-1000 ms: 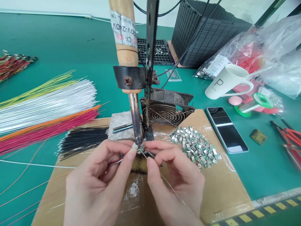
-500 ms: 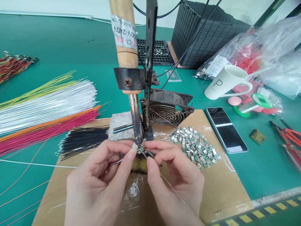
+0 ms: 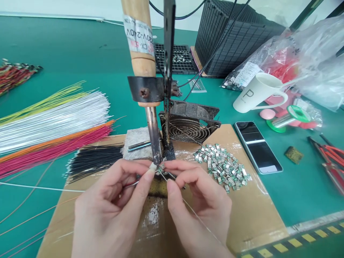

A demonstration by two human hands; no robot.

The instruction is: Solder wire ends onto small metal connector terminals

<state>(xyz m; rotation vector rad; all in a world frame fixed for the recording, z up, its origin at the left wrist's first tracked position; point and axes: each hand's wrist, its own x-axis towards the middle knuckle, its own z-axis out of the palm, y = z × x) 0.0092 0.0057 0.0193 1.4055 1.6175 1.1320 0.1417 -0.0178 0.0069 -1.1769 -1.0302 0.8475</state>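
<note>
- Hands, in the head view, come together just below the middle, both beneath a wooden-handled soldering iron (image 3: 155, 139); clock directions are read from its tip.
- Left hand (image 3: 107, 211), toward seven o'clock: thumb and index finger pinch a small part (image 3: 160, 170) right by the tip. Fingers cover much of it, and whether the tip touches it cannot be told. A dark red wire (image 3: 131, 184) shows at this hand's curled fingers.
- Right hand (image 3: 200, 208), toward five o'clock: thumb and fingers pinch a thin wire (image 3: 198, 216), its upper end at the small part, its length trailing toward four or five o'clock.
- At six o'clock, partly hidden between the hands, lies a yellowish sponge (image 3: 158, 188) on the cardboard (image 3: 252, 211).
- At nine o'clock, black wires (image 3: 96, 157) fan out on the cardboard edge; between nine and ten lie pink wires (image 3: 67, 143) and white wires (image 3: 59, 118).
- Between one and two o'clock, a dusty fan (image 3: 189, 134) leans just behind the iron.
- At three o'clock, a pile of small metal pieces (image 3: 221, 166), with a phone (image 3: 258, 147) beyond; at two o'clock, a white mug (image 3: 255, 95).
</note>
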